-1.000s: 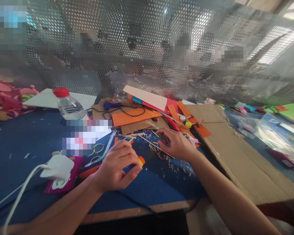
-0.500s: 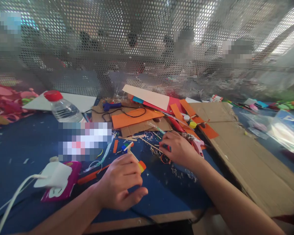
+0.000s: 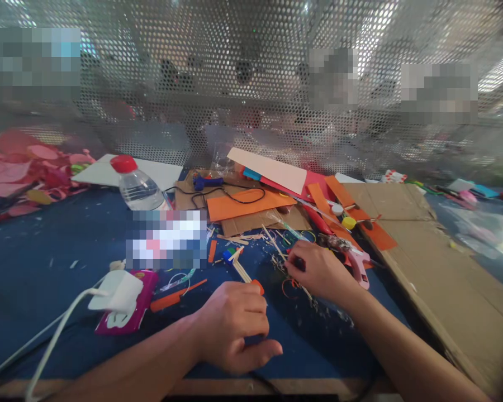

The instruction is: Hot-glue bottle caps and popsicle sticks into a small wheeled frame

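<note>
My left hand rests low over the blue table, fingers loosely curled and thumb stuck out apart, with nothing visible in it. Just beyond its knuckles lies a small piece made of pale wooden sticks, with blue and green at one end and orange at the other. My right hand is closed, thumb and fingertips pinching a thin wooden stick that slants over the table. Its fingertips are partly hidden. Thin scraps and an orange loop lie below that hand. A pink glue gun lies right of it.
A capped bottle and a white charger with cables stand on the left. Orange sheets and cardboard lie at the back; a long cardboard piece covers the right. Behind rises a perforated screen.
The view has shifted, so the table things appear farther right. The stick in my right hand has turned steeper. My left hand has drawn slightly nearer, away from the small stick piece.
</note>
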The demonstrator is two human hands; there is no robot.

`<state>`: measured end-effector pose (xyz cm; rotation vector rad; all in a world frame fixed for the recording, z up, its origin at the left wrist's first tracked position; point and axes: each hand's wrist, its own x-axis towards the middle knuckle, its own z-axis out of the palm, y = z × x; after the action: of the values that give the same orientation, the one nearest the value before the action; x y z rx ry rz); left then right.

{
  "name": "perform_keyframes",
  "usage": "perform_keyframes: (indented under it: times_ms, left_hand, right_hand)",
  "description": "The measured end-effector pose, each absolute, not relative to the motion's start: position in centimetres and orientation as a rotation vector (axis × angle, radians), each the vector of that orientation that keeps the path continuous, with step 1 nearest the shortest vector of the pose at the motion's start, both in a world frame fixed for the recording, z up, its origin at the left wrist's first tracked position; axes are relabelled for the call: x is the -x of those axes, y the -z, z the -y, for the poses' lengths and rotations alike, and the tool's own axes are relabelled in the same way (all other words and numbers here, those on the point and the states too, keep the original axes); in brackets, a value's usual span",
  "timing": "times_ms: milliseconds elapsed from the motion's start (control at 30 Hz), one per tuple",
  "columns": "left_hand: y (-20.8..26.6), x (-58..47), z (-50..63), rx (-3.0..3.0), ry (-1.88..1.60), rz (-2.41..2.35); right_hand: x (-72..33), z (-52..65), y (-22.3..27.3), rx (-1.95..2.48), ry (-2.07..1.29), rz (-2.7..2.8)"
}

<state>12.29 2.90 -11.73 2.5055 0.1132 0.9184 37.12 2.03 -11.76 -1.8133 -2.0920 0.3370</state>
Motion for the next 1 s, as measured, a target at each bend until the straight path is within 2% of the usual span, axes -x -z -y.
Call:
perform_keyframes:
  times_ms: [133, 333, 433, 700, 867, 1000]
  left_hand:
    - [11.4, -12.3, -2.9, -2.458, -0.946, -0.151]
    - [11.0, -12.2, -3.0, -2.311, -0.984, -0.231]
    - [11.2, -12.2, -3.1, -2.295, -0.954, -0.178]
    - [10.7, -12.4, -3.1, -2.354, -0.745, -0.032]
    - [10.7, -12.0, -3.4, -2.229, -0.828, -0.097]
    - [11.0, -11.6, -3.6, -2.122, -0.94, -0.159]
  right_hand:
    - [-37.3, -1.5, 10.6, 1.616, -0.457, 1.96]
    - [-36.7, 0.7, 8.5, 1.146, -1.375, 1.862]
    - [-36.2, 1.2, 8.0, 0.985, -1.585, 1.944]
    - [-34.9, 0.5, 9.1, 0.868, -1.61, 2.12]
    - [-35.0, 0.3, 9.3, 0.886, -1.43, 2.231]
    - [-35.6, 0.6, 7.5, 1.041, -1.188, 2.359]
